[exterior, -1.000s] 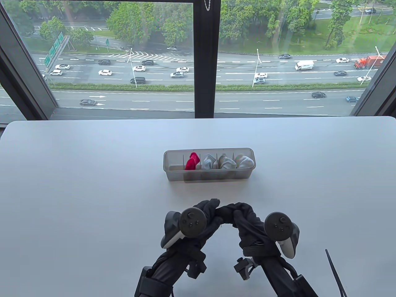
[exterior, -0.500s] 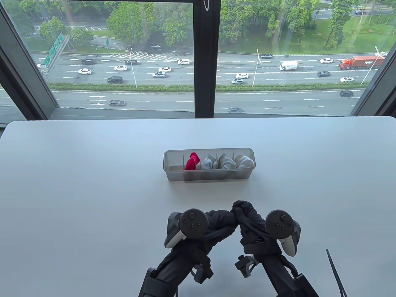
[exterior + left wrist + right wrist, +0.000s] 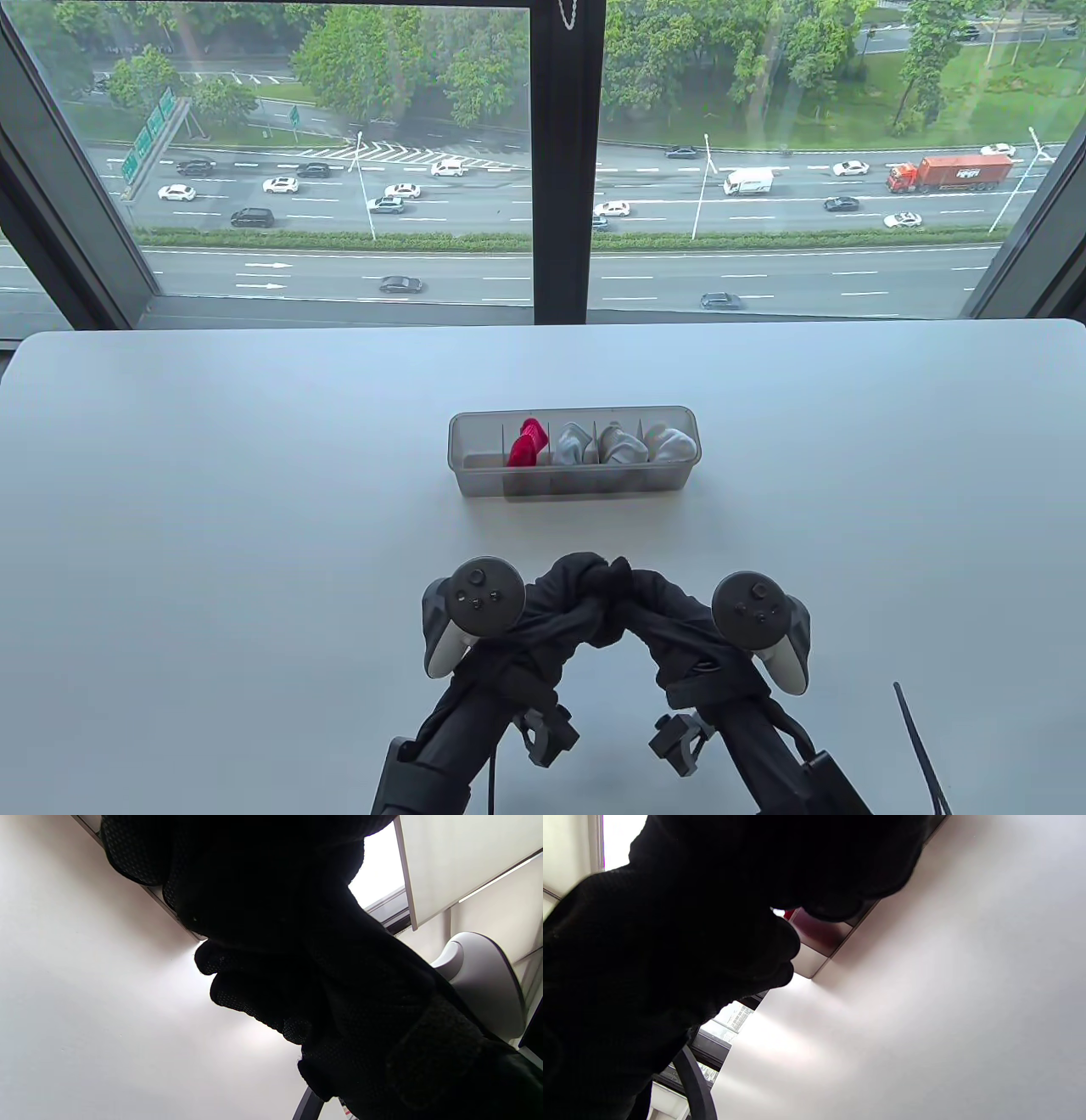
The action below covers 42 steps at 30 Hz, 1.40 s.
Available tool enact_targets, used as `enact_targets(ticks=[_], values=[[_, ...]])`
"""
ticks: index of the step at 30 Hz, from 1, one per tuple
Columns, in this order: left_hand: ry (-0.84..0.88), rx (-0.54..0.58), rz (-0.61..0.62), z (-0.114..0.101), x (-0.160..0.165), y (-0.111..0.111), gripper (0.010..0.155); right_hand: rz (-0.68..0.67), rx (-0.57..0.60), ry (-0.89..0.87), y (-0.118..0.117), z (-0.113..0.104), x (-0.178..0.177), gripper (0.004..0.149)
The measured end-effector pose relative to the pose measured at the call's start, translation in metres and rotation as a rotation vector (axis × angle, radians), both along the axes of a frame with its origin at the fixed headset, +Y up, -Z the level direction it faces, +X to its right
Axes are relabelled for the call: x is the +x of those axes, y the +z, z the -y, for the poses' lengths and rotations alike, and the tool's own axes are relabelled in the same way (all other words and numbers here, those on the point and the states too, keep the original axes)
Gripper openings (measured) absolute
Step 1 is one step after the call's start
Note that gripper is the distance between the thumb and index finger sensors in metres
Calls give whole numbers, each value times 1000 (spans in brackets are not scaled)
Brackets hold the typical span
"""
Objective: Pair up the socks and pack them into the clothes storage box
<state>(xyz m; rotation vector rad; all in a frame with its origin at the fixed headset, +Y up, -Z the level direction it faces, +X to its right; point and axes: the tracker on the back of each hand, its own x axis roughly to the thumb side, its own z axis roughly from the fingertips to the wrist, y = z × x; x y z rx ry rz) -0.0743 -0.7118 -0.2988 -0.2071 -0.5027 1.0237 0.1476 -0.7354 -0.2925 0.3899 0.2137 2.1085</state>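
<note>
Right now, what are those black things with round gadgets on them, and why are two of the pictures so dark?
Those are a person's two hands in black sensor gloves. The round gadgets are trackers strapped to the backs of the left hand and the right hand. The big picture looks down at the white table from above. The two dark pictures come from small cameras on the wrists, so the gloves fill them. Both hands meet on a dark bundle, probably black socks, though it blends into the gloves. Farther back stands a clear storage box with a red sock roll and pale ones beside it. Its leftmost slot looks empty.
</note>
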Motion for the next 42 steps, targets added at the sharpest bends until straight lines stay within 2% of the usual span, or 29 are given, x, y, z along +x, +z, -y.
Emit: enact_targets(ticks=[3, 6, 8, 9, 11, 15, 17, 19, 20, 22, 23, 26, 27, 29, 31, 35, 39, 42], values=[[36, -62, 100, 1, 2, -3, 56, -11, 69, 92, -4, -4, 10, 45], [37, -125, 71, 3, -1, -4, 57, 31, 80, 62, -2, -6, 12, 44], [-5, -101, 92, 2, -5, -5, 69, 3, 81, 54, -1, -9, 8, 43], [19, -106, 76, 2, -7, -6, 69, -17, 83, 66, -1, -10, 6, 43], [99, -97, 11, 2, -9, -7, 53, -61, 67, 76, -2, -9, 3, 43], [-46, -123, 154, -1, -2, -8, 51, -78, -10, 92, -11, 2, 14, 42], [-147, -154, 240, -3, 5, -7, 54, -65, 0, 126, -10, 4, 17, 42], [-202, -127, 262, -8, 8, -5, 56, -70, 22, 170, -9, 1, 18, 42], [-227, -102, 227, -13, 8, -3, 55, -78, 24, 171, -10, -1, 18, 43], [-278, 9, 66, -25, 4, 0, 55, -39, 42, 177, -9, -6, 19, 44], [-325, 95, -38, -33, 0, 0, 55, 23, 79, 217, -9, -10, 23, 45], [-397, 299, -363, -50, -19, 1, 55, 105, 144, 435, -8, -17, 38, 55], [-407, 328, -422, -54, -25, -4, 55, 125, 161, 504, -7, -17, 44, 57], [-485, 324, -521, -62, -36, -18, 55, 173, 180, 620, -9, -17, 53, 62], [-550, 320, -614, -73, -46, -44, 56, 190, 171, 713, -9, -15, 57, 65], [-668, 296, -733, -83, -53, -94, 57, 190, 150, 779, -10, -13, 53, 68], [-800, 230, -789, -70, -53, -130, 56, 186, 147, 804, -11, -14, 50, 69], [-848, 148, -787, -47, -54, -148, 55, 188, 136, 808, -11, -12, 51, 69]])
